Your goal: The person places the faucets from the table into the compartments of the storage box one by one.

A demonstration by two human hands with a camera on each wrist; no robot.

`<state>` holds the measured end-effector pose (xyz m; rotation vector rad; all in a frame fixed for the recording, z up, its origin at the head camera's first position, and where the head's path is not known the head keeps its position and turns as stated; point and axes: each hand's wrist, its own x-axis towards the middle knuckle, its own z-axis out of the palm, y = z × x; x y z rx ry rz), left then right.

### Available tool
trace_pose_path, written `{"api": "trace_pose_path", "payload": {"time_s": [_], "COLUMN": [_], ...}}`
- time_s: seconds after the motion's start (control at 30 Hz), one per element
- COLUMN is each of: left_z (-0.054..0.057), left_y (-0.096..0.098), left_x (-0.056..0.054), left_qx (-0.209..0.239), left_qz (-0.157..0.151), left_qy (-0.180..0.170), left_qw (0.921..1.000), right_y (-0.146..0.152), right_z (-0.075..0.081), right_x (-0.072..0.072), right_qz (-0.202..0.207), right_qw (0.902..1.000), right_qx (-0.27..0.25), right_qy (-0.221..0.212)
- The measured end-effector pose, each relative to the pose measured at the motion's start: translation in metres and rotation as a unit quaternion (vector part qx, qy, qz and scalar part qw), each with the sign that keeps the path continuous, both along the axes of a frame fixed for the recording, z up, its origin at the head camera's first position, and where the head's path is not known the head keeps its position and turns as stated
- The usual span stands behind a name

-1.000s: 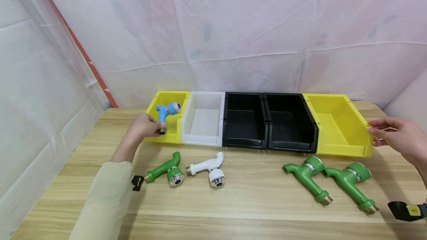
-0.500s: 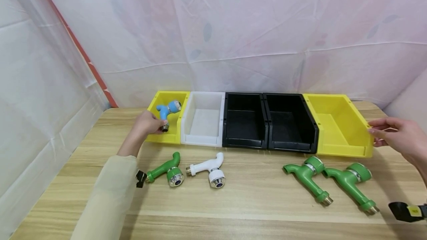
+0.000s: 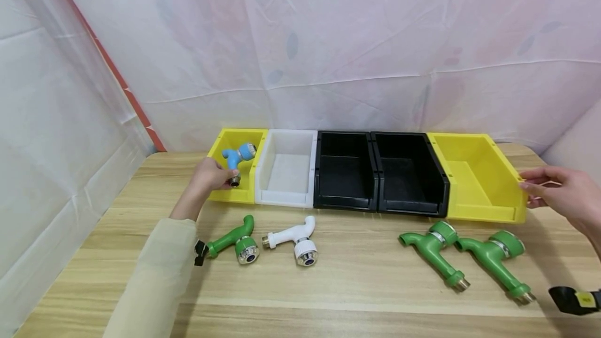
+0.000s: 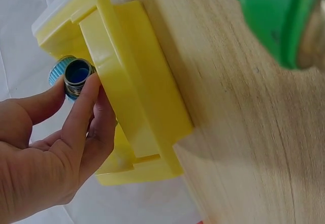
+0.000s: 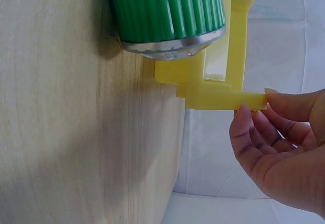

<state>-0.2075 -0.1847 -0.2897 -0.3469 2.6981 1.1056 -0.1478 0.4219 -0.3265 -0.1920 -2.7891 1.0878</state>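
Observation:
A blue tap (image 3: 233, 159) is pinched at its threaded metal end by my left hand (image 3: 209, 175), over the left yellow bin (image 3: 244, 196). In the left wrist view the thumb and fingers meet around the thread (image 4: 76, 84), near the bin's front wall. Far to the right, my right hand (image 3: 565, 190) pinches the outer side rim of the other yellow bin (image 3: 488, 213). The right wrist view has the thumb on one face of that rim and fingers on the other. On the table by the left forearm lie a green tap (image 3: 233, 239) and a white tap (image 3: 293, 237).
Between the yellow bins stand a white bin (image 3: 287, 198) and two black bins (image 3: 346, 202), side by side. Two more green taps (image 3: 436, 254) lie on the wooden table (image 3: 357, 286) at the right front. A pale sheet (image 3: 328, 40) hangs behind the row.
My left hand has shifted slightly rightward with the blue tap, which sits a little lower over the left yellow bin. The right hand keeps its hold on the right bin.

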Motion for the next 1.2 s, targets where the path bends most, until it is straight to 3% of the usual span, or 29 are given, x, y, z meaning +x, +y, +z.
{"api": "trace_pose_path", "payload": {"time_s": [0.1,0.27,0.53,0.63,0.8,1.0,1.1,1.2], "left_z": [-0.001,-0.001,-0.001,-0.002,-0.003,-0.002,-0.002,-0.002], "left_y": [0.0,0.0,0.001,0.001,0.0,0.0,0.0,-0.001], "left_x": [0.0,0.0,0.0,0.0,0.0,0.001,0.003,0.003], "left_qx": [-0.001,0.0,-0.006,0.01,0.068,0.076,0.079,0.086], "left_qz": [0.002,0.007,0.01,0.017,0.037,0.038,0.032,0.023], "left_qy": [0.0,-0.003,-0.004,-0.007,-0.016,-0.015,-0.013,-0.013], "left_qw": [1.0,1.0,0.9999,0.9998,0.9969,0.9962,0.9962,0.996], "right_y": [-0.009,-0.008,0.039,0.043,0.03,0.002,-0.003,0.007], "right_z": [0.008,0.005,-0.031,-0.034,-0.022,-0.002,0.002,-0.005], "right_x": [0.004,0.002,-0.017,-0.019,-0.013,-0.003,0.0,-0.003], "right_qz": [0.017,-0.002,0.0,-0.003,0.008,0.005,0.007,0.002], "right_qw": [0.9997,1.0,0.9999,0.9999,0.9998,0.9999,0.9998,1.0], "right_qx": [0.015,0.003,-0.008,-0.007,-0.018,0.008,0.012,-0.001], "right_qy": [-0.005,-0.006,0.012,0.007,-0.001,-0.009,-0.013,-0.004]}}
